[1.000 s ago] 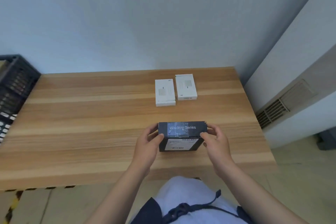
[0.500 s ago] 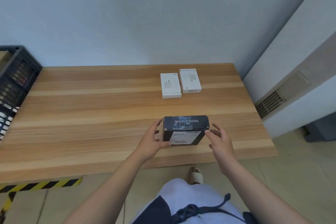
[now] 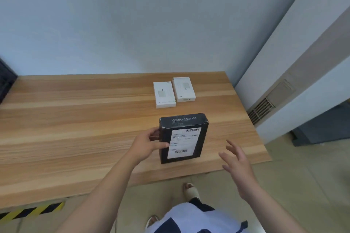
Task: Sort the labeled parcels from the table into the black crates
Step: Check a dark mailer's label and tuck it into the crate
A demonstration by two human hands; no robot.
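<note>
Parcels are down to three in view: a black parcel (image 3: 182, 138) in hand and two white parcels (image 3: 164, 94) lying side by side further back on the table (image 3: 75, 119). Since a second ago, the black one has gone from a two-handed hold, lying low, to being tipped up with its white shipping label (image 3: 184, 143) facing the camera. That suggests the label is being read to choose a crate. The left hand (image 3: 149, 144) now grips it alone, thumb on the front, fingers behind the left edge. The right hand (image 3: 236, 162) has let go and hovers apart, fingers spread. A black crate (image 3: 5, 81) barely shows at far left.
</note>
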